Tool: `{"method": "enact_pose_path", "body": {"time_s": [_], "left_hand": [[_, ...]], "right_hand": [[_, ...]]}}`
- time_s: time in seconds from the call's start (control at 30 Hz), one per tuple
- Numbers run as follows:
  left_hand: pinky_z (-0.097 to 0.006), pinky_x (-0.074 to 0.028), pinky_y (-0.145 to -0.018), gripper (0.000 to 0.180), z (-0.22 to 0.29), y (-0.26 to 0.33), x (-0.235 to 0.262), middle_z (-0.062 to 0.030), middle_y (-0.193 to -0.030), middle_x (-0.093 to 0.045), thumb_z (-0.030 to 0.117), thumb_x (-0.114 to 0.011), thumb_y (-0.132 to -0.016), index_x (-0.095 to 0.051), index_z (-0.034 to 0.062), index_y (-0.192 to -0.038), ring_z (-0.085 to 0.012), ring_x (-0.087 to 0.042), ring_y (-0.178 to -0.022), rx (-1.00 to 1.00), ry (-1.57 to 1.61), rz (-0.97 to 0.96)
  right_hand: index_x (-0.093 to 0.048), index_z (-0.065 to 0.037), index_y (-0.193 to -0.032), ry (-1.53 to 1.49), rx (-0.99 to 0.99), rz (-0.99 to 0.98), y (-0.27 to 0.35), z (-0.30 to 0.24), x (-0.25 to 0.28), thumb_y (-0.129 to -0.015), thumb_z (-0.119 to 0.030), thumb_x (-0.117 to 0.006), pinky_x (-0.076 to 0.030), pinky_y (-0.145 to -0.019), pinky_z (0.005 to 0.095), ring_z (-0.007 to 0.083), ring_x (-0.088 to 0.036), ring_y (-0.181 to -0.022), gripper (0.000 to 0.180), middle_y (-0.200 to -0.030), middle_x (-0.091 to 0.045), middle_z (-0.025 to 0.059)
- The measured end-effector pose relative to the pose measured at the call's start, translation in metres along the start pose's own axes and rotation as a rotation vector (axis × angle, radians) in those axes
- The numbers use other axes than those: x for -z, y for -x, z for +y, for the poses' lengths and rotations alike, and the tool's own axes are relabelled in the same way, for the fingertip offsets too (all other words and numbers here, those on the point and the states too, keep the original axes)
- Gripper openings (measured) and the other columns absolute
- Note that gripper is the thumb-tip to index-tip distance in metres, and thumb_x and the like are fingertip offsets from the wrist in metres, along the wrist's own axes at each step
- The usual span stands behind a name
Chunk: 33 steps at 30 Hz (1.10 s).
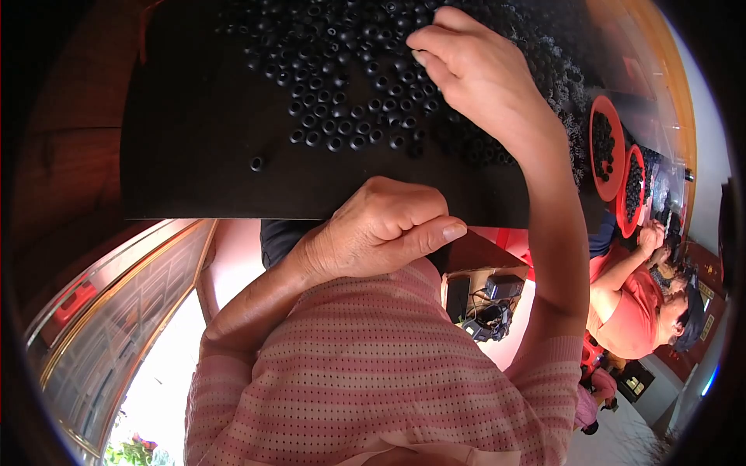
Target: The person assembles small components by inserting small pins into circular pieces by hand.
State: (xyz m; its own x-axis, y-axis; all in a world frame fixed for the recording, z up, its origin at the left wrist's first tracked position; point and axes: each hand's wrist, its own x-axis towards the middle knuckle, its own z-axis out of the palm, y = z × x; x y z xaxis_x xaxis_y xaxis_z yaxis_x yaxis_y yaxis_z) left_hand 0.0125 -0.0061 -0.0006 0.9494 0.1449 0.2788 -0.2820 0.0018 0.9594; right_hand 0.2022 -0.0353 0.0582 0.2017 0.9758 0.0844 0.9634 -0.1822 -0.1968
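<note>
The left hand (381,229) rests clenched at the black board's (194,155) near edge. The right hand (474,74), fingers curled, touches the small black rings (334,116) heaped toward its far edge.

Dim tabletop, blown-out window (lower left); fisheye-bent edges

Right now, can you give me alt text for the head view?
The right hand reaches into a heap of small black rings on a black work surface, while the left hand rests closed at its near edge. Further right, another person sits by two red trays holding more rings.
</note>
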Motion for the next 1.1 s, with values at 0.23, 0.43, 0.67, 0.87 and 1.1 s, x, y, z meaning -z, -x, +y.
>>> {"method": "enact_pose_path", "body": {"time_s": [0.23,0.43,0.67,0.87,1.1], "left_hand": [[-0.033,-0.037,-0.048,0.026,0.001,0.0,0.002,-0.0066,-0.06,-0.048,0.015,-0.058,-0.091,-0.053,-0.0005,-0.07,-0.0203,-0.048,-0.051,0.005,-0.007,0.001],[-0.032,-0.037,-0.048,0.028,0.002,0.001,0.003,-0.0065,-0.06,-0.047,0.016,-0.057,-0.093,-0.053,-0.0011,-0.071,-0.0198,-0.047,-0.051,0.001,-0.006,0.004],[-0.023,-0.041,-0.057,0.025,0.001,0.004,0.001,-0.0026,-0.074,-0.056,0.021,-0.054,-0.096,-0.057,0.0012,-0.082,-0.009,-0.049,-0.063,0.121,0.094,0.088],[-0.019,-0.038,-0.056,0.032,0.007,0.001,-0.008,0.0003,-0.076,-0.055,0.032,-0.044,-0.1,-0.058,0.0022,-0.099,-0.0054,-0.047,-0.063,0.298,0.47,0.351],[-0.02,-0.042,-0.058,0.032,0.007,-0.001,-0.008,-0.0017,-0.076,-0.056,0.031,-0.046,-0.099,-0.057,0.0011,-0.101,-0.0069,-0.049,-0.063,0.266,0.428,0.409]], "right_hand": [[-0.063,0.0,-0.08,0.227,0.062,-0.098,-0.014,-0.01,-0.013,-0.077,-0.003,-0.057,-0.051,-0.061,0.041,0.0316,-0.064,-0.073,0.007,-0.088,-0.061,0.0123],[-0.062,-0.004,-0.092,0.144,0.007,0.04,-0.004,-0.007,-0.021,-0.084,-0.01,-0.06,-0.048,-0.063,0.0369,0.0287,-0.06,-0.072,0.01,-0.085,-0.057,0.0077],[-0.06,-0.005,-0.086,-0.519,-0.04,0.3,0.051,-0.02,-0.01,-0.078,-0.002,-0.067,-0.045,-0.052,0.0286,0.0189,-0.057,-0.058,0.011,-0.073,-0.056,0.0063],[-0.062,0.001,-0.09,-0.987,-0.04,0.427,0.09,-0.052,-0.018,-0.079,0.007,-0.065,-0.037,-0.047,0.021,0.0067,-0.048,-0.055,0.013,-0.073,-0.055,0.0026],[-0.061,-0.005,-0.107,-0.658,0.081,0.574,0.102,-0.056,-0.04,-0.07,0.0,-0.068,-0.042,-0.043,0.0293,0.017,-0.053,-0.054,0.038,-0.07,-0.05,0.0028]]}}
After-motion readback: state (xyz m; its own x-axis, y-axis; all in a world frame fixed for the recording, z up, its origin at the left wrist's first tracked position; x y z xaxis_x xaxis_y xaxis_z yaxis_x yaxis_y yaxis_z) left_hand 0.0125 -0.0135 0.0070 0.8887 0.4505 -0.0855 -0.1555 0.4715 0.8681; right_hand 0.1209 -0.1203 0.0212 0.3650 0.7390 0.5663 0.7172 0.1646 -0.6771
